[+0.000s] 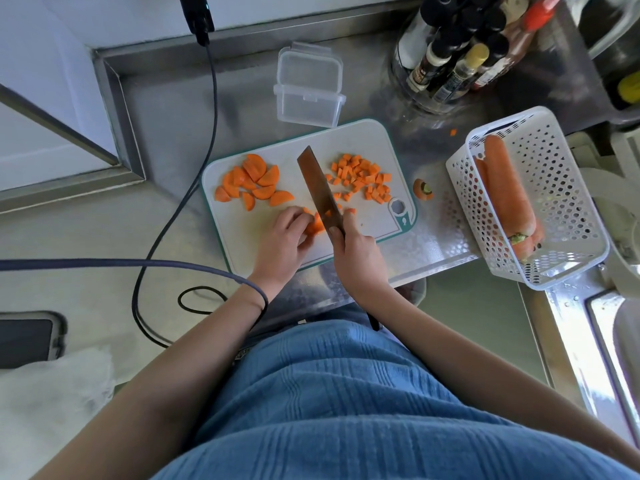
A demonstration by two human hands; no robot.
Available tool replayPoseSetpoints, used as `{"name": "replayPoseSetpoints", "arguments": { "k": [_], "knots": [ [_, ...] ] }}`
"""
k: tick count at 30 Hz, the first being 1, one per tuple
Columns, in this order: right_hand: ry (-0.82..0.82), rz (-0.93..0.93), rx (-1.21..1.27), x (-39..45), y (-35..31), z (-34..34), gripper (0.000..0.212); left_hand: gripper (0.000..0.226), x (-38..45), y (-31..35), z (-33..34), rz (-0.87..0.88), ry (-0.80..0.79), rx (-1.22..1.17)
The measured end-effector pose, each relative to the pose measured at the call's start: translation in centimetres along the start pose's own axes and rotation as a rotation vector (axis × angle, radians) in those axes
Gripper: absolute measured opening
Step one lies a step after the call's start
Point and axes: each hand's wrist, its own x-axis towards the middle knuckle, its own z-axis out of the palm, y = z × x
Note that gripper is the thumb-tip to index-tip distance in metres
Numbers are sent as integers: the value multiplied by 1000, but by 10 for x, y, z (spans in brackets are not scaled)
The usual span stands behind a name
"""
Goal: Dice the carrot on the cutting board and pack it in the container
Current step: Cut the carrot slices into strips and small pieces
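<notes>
A white cutting board [332,140] with a teal rim lies on the steel counter. Half-moon carrot slices [251,183] are heaped on its left part, and a pile of small carrot dice [363,178] lies on its right part. My left hand [287,237] presses a few carrot pieces [317,225] down near the board's front. My right hand [358,251] grips the handle of a wide knife [318,188], whose blade rests against those pieces. A clear, open plastic container [308,105] stands just behind the board with nothing in it.
A white perforated basket [561,188] with whole carrots [505,188] sits to the right. A cut carrot top [423,189] lies beside the board. A rack of bottles [457,57] stands at the back right. Black cables [173,216] cross the counter on the left, and a phone [27,337] lies there.
</notes>
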Motion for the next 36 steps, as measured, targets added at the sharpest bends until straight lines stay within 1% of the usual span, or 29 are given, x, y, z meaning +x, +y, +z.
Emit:
{"name": "replayPoseSetpoints", "arguments": {
  "k": [3, 7, 9, 14, 19, 22, 26, 30, 32, 36],
  "knots": [
    [15, 16, 25, 1, 2, 0, 24, 24, 2, 2, -2, -28, -5, -30],
    [37, 45, 62, 4, 5, -2, 21, 43, 8, 1, -2, -140, 14, -95],
    [38, 58, 76, 4, 6, -4, 18, 48, 11, -2, -1, -180, 3, -83],
    [29, 64, 75, 4, 6, -4, 16, 34, 14, -1, 0, -108, -44, -1],
    [23, 64, 72, 5, 7, -5, 17, 25, 15, 3, 2, -125, -42, -13],
    [12, 66, 64, 5, 8, -4, 21, 24, 15, 2, 3, -100, -48, -10],
    [-15, 38, 20, 2, 6, 0, 33, 21, 11, 2, 1, -75, -21, -34],
    [-27, 23, 8, 1, 0, 3, 21, 28, 4, 0, -2, -88, -18, -98],
    [-30, 35, 5, 2, -2, 3, 20, 29, 0, -3, -3, -87, -22, -104],
    [-31, 30, -9, 3, -4, 6, 20, 24, -4, -3, -5, -75, -22, -98]
  ]
}}
